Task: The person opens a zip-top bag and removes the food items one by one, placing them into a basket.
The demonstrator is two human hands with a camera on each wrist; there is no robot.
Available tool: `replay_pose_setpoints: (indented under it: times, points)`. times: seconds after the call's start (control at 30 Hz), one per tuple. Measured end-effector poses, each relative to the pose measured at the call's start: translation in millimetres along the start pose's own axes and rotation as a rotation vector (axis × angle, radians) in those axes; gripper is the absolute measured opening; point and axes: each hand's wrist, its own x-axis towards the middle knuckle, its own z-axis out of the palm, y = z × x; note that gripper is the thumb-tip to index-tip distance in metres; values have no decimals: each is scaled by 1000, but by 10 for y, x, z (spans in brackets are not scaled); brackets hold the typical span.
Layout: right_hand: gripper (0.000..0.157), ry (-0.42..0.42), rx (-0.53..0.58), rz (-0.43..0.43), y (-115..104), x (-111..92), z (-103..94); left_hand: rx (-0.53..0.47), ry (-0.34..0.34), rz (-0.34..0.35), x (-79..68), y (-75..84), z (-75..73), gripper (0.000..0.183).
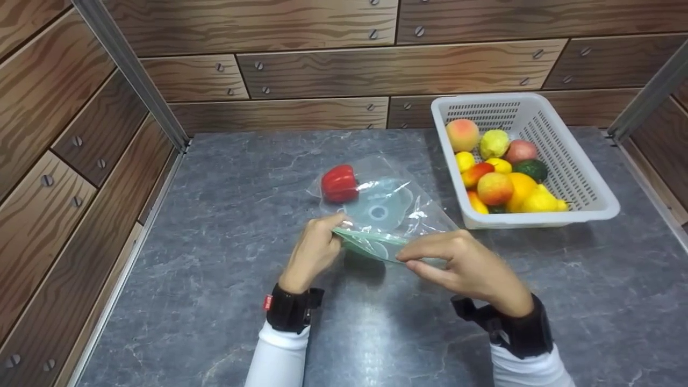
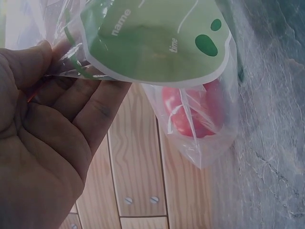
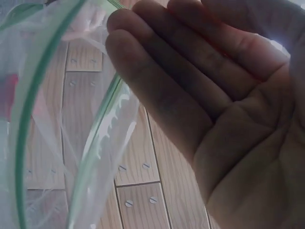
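A clear zip bag [image 1: 424, 215] with a green closure strip [image 3: 33, 90] lies between both hands, its mouth parted towards me. Inside its far left corner sits a red bell pepper [image 1: 338, 184], seen through the film in the left wrist view too. The bag's green printed label [image 2: 157, 47] reads "name" and "time". My left hand [image 1: 314, 250] pinches the left end of the mouth between thumb and fingers. At the right part of the near lip, my right hand [image 1: 465, 266] pinches the edge with thumb and forefinger; its other fingers stretch out side by side.
A white slotted basket [image 1: 594, 185] stands at the back right, holding several fruits such as a peach [image 1: 463, 135], an orange [image 1: 520, 191] and lemons. Wood-patterned panels [image 1: 317, 72] rise behind and at the sides of the grey marbled table [image 1: 215, 215].
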Motion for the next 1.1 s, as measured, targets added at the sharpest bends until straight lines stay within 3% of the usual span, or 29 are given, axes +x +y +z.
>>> replay_pose_setpoints:
  times: [0.23, 0.5, 0.7, 0.93, 1.1]
  points:
    - [25, -60, -88, 54, 52, 22, 75, 9, 18, 27, -2, 7, -4, 44]
    - [24, -155, -174, 169, 112, 57, 182, 21, 35, 31, -6, 35, -11, 31]
    - [24, -163, -225, 202, 177, 71, 241, 25, 46, 48, 1, 40, -3, 17]
    - [25, -180, -274, 250, 243, 87, 305, 22, 69, 79, 9, 46, 7, 14]
    - [23, -147, -309, 297, 271, 110, 382, 21, 75, 92, 7, 51, 17, 11]
